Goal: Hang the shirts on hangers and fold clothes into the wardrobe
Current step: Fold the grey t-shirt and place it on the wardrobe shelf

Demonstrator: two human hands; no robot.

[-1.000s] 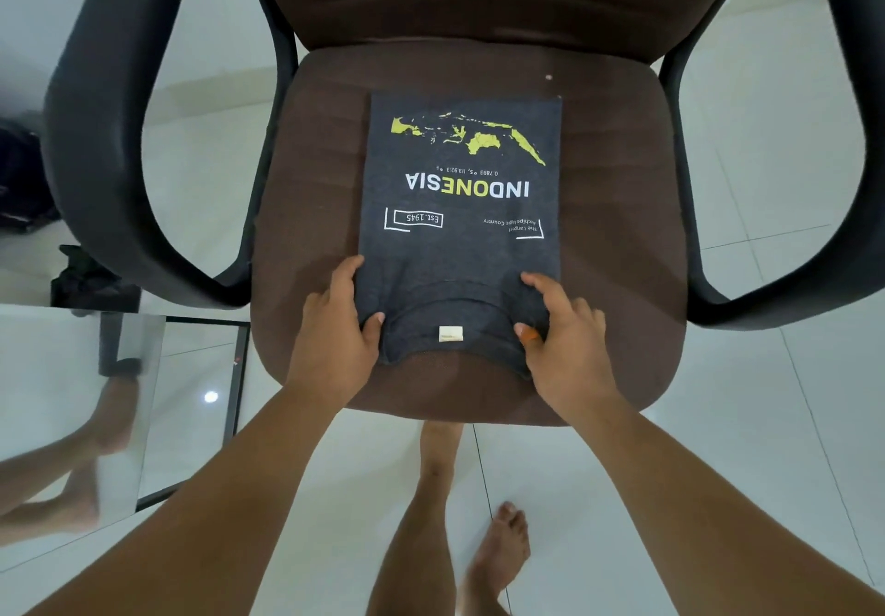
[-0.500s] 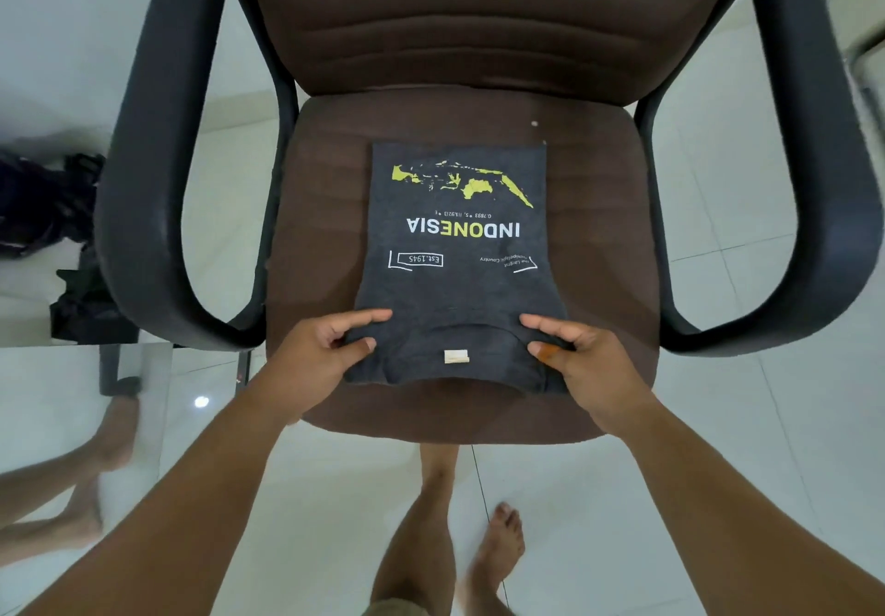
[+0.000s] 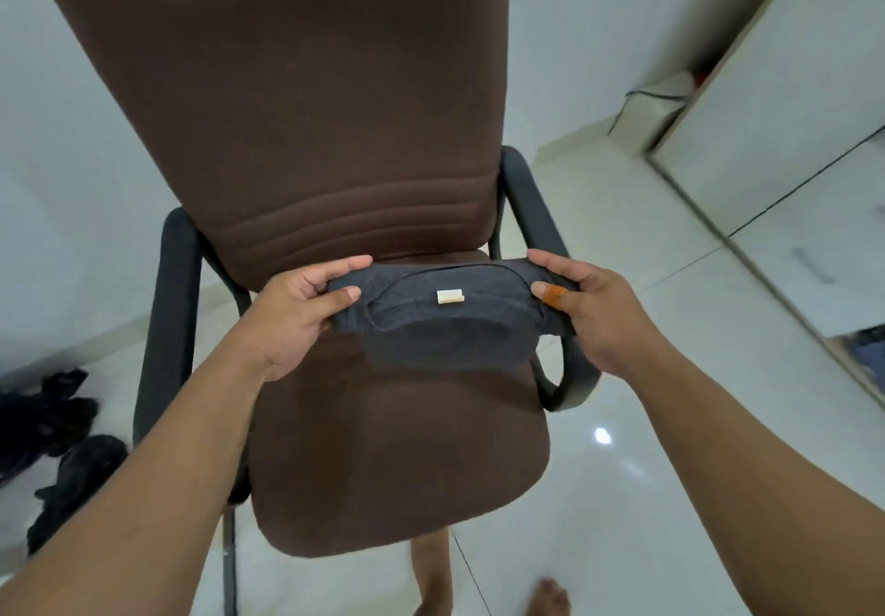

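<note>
A folded dark grey T-shirt (image 3: pixel 445 323) with a small white neck label is held in the air above the brown seat of an office chair (image 3: pixel 402 462). My left hand (image 3: pixel 297 313) grips the shirt's left end, thumb on top and fingers below. My right hand (image 3: pixel 589 309) grips the right end the same way; its thumb carries an orange plaster. I see the shirt nearly edge-on, so its printed front is hidden.
The chair's tall brown back and black armrests (image 3: pixel 165 318) fill the middle. A white wardrobe (image 3: pixel 790 160) with doors and a handle stands at the right. Dark clothes (image 3: pixel 52 452) lie heaped on the white tiled floor at the left. My bare feet show below.
Both hands have lifted the folded shirt off the chair seat, where it lay flat a second ago. My view has tipped upward toward the chair back and the wardrobe.
</note>
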